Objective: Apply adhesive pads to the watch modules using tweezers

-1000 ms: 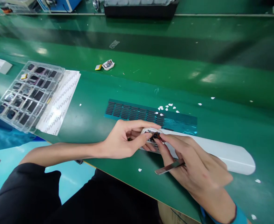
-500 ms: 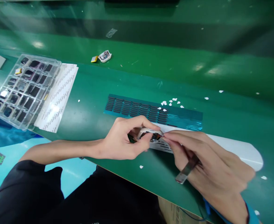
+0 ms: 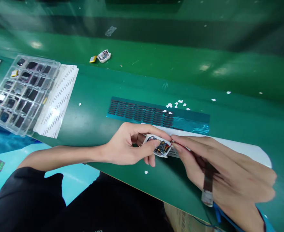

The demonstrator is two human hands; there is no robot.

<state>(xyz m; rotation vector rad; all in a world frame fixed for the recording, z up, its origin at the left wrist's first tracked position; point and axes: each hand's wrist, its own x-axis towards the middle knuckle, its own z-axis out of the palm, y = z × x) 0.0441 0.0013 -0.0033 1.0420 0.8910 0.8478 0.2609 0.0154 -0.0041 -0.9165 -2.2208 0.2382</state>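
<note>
One white casing (image 3: 163, 149) — round-cornered, circuit-filled — in the left hand (image 3: 128, 146).

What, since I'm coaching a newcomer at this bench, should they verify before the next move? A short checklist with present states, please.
1. White watch-style housing held by the left hand: ok.
2. Circuit board fully exposed: not ok, the left thumb covers part of it.
3. Right hand fingertips at the housing's edge: ok.
4. Small part pinched in those fingertips: cannot tell, too small and partly hidden.
5. Flat metal tool away from the board: ok, its visible end points toward the wrist.
6. Loose white tabs cleared from the bench: not ok, several lie scattered.
</note>
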